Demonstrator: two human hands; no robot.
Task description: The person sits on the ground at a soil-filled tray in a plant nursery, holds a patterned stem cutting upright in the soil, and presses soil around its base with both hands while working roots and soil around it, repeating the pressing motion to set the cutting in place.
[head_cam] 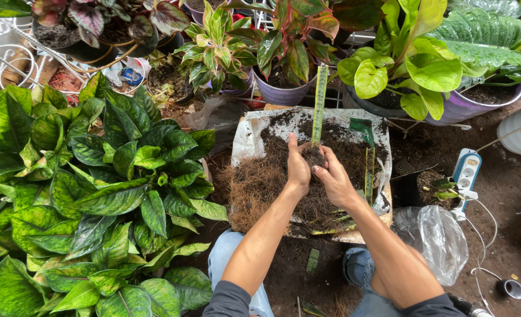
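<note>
Big spotted-leaf plants (90,199) crowd my left knee, then the white sack (246,138) heaped with soil and fibre. Both my hands, left hand (298,167) and right hand (334,179), press together around the upright leaf cutting's (319,105) root ball; it's unpotted, with other cuttings (369,170) lying loose.

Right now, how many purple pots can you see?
3 for sure: one purple pot behind the hands' soil tray, one left of it, one at right. Leaves may hide more.
</note>
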